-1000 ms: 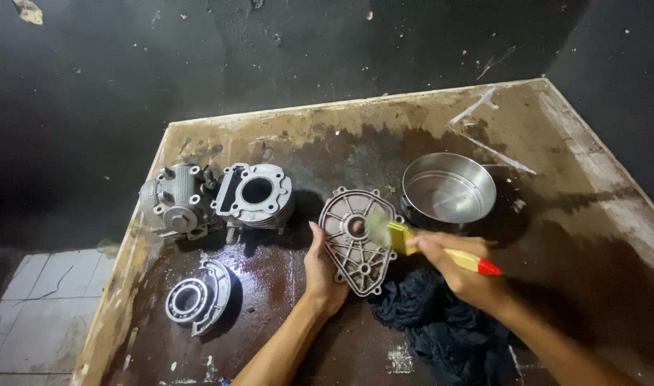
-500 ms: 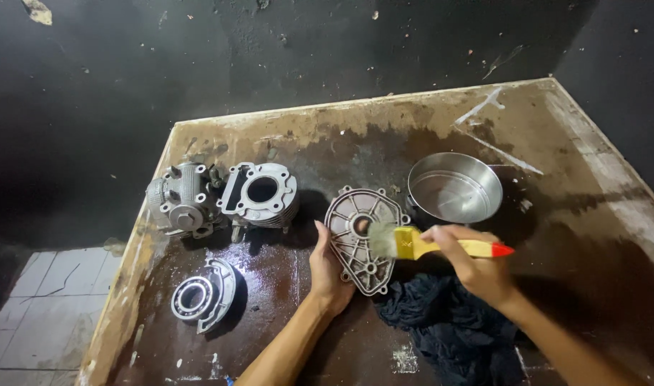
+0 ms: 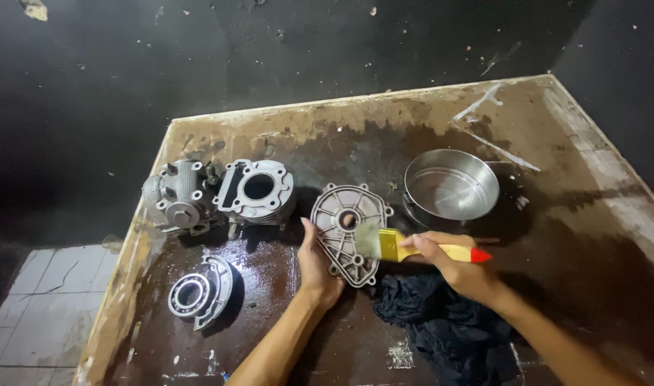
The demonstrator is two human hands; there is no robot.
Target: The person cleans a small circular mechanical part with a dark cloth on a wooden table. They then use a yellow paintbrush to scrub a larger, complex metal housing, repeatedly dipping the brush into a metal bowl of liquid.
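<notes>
Head camera looked down on a stained wooden desk (image 3: pixel 570 214). Left hand (image 3: pixel 316 268) steadied a ribbed metal cover (image 3: pixel 345 229) near the desk's middle, fingers curled around its left edge. Right hand (image 3: pixel 459 268) pinched a yellow-handled brush (image 3: pixel 413 250), its bristles lying on the cover. A steel pan (image 3: pixel 450 184) stood just behind, a dark rag (image 3: pixel 441 318) lay below.
</notes>
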